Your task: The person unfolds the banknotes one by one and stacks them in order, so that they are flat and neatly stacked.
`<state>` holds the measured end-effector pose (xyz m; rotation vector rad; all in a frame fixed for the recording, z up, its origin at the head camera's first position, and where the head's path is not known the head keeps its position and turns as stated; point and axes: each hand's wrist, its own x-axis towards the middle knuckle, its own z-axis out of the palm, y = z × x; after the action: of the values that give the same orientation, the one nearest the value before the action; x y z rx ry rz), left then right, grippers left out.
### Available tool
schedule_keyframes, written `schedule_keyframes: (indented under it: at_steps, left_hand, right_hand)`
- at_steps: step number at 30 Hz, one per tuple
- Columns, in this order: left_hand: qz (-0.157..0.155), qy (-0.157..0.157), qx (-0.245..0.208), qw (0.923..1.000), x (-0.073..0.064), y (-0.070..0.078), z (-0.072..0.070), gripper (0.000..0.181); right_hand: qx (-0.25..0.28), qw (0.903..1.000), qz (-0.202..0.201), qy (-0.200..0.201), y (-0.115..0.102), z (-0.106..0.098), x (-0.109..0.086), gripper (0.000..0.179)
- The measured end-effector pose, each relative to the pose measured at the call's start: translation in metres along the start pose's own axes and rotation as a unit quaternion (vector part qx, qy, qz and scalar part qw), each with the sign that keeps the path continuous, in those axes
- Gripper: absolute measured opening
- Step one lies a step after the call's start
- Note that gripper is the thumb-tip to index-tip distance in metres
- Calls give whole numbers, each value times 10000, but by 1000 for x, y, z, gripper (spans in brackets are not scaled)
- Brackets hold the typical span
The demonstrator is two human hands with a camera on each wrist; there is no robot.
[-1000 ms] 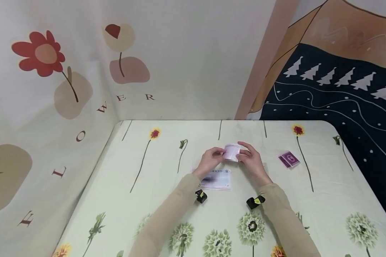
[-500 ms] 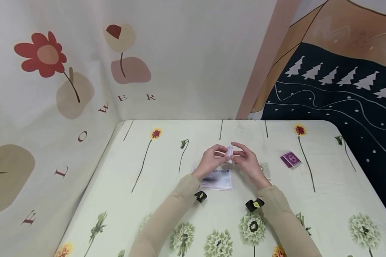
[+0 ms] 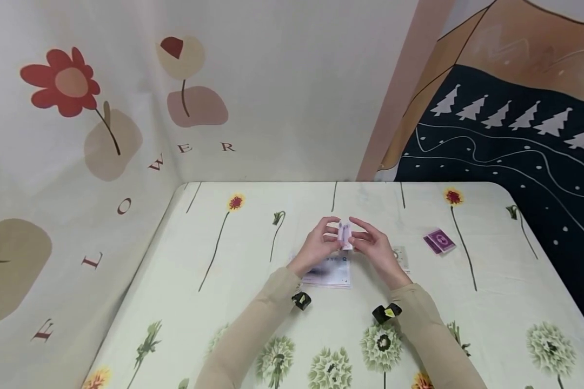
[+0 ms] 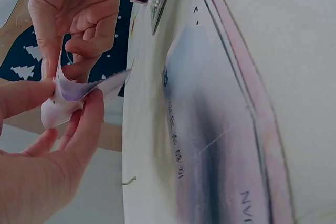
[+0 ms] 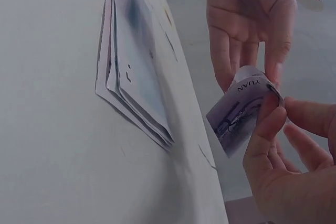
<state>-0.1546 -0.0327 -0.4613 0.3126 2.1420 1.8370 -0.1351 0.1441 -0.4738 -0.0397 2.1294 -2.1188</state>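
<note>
A small purple banknote (image 3: pixel 344 235), bent into a narrow form, is held up between both hands. My left hand (image 3: pixel 318 246) pinches its left side between thumb and fingers, and my right hand (image 3: pixel 373 247) pinches the right side. In the left wrist view the note (image 4: pixel 71 90) curves into a loop with one end sticking out. The word YUAN is legible on the banknote (image 5: pixel 239 111) in the right wrist view. Below the hands lies a stack of flat, pale purple banknotes (image 3: pixel 328 274), partly covered by the left hand and wrist.
Folded purple pieces (image 3: pixel 440 241) lie to the right on the flowered tablecloth (image 3: pixel 243 324). A greyish-green piece of paper (image 3: pixel 401 258) shows beside the right wrist, partly hidden. Black wrist cameras (image 3: pixel 386 312) sit under both forearms. A printed curtain (image 3: pixel 292 92) rises behind the table.
The banknote looked wider and flatter a second ago; it has since been bent narrower. My right hand has moved left, nearer the left hand, uncovering the greyish-green paper.
</note>
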Motion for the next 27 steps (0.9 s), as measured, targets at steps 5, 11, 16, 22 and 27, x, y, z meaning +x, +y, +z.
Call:
schedule_keyframes:
  at_steps: [5,11,16,22,27]
  left_hand:
    - [-81,117,-182,9997,-2,-7,-4,63]
    - [-191,233,-271,9992,-7,-10,-9,54]
    - [-235,329,-663,9970,-10,-16,-14,50]
    - [-265,316,-681,9968,-14,-24,-18,52]
    - [-207,304,-612,9974,-17,-25,-20,54]
  right_hand:
    - [-176,9997,38,134,-1,-1,-1,53]
    - [-246,9992,25,310,0,-1,-2,43]
    - [-418,9986,2,336,1,-1,-3,35]
    - [-965,9944,-26,440,5,-5,-5,35]
    - [-1090,9930,-70,450,11,-8,-4,33]
